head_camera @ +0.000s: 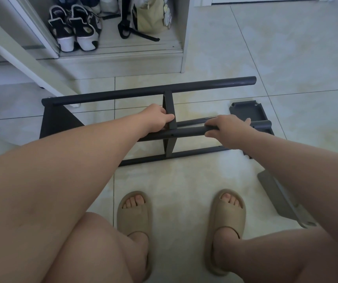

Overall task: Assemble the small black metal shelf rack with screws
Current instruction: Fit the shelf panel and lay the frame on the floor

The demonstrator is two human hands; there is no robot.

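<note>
Fingertips of the left hand (158, 118) are hidden behind the rack's crosspiece (169, 103); a grey panel (276, 195) is partly covered by the right forearm (290, 162)

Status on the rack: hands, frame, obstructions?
Left hand grips the crosspiece, right hand grips the near tube. Rack frame lies on the floor tiles, part-built. Dark panel and grey panel loose on the right.

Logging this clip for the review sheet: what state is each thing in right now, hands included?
rack: partly built, lying on the floor.
left hand: holds the crosspiece.
right hand: grips the raised tube.
dark panel: on the floor, seemingly unattached.
grey panel: loose on the floor, unattached.
cupboard: open, shoes inside.
</note>
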